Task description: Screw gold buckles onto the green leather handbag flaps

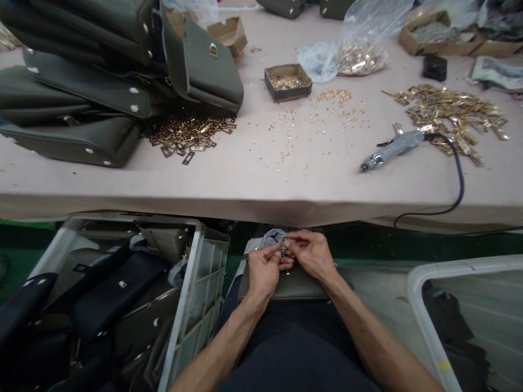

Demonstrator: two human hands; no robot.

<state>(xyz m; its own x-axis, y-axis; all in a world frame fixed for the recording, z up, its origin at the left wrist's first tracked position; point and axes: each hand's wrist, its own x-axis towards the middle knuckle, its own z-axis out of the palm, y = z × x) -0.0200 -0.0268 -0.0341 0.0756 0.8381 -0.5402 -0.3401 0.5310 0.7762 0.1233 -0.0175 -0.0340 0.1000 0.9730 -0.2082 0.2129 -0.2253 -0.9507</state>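
Observation:
A dark olive bag (294, 291) rests on my lap. Over it, my left hand (265, 268) and my right hand (314, 253) meet, fingertips pinched on a small metal buckle plate (283, 246). The plate is tilted up between the fingers, and part of it is hidden by them. Crumpled clear plastic (273, 236) lies just behind my left fingers. A small metal stud (288, 273) shows on the bag below the hands.
Ahead is a table (229, 185) with an electric screwdriver (394, 149), a pile of gold plates (453, 111), darker plates (190, 133), a box of small screws (288, 83) and stacked olive bags (212, 71). Crates stand left (196, 283) and right (412, 283).

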